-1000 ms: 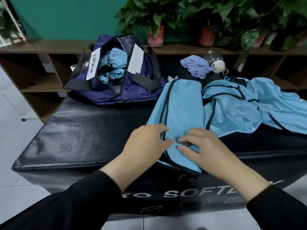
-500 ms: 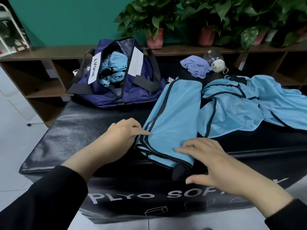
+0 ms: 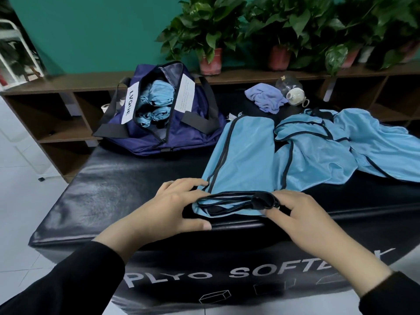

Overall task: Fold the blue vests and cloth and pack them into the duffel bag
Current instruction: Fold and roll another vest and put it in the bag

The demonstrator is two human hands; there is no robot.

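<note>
Teal wall and potted plants [image 3: 209, 30] across the top; below them a wooden shelf [image 3: 56, 84], then a black padded table [image 3: 109, 189] filling the middle. Upper left of centre: navy duffel bag [image 3: 156, 114], unzipped, 2 rolled blue vests [image 3: 156, 103] inside. Centre: folded blue vest [image 3: 241, 160], near end rolled up at the table edge. Left hand [image 3: 172, 208] and right hand [image 3: 302, 214] both curled around that roll's ends. Right: loose blue vests [image 3: 354, 144] heaped. Upper right of centre: lilac cloth [image 3: 264, 100], beside a glass teapot [image 3: 289, 87].
</note>
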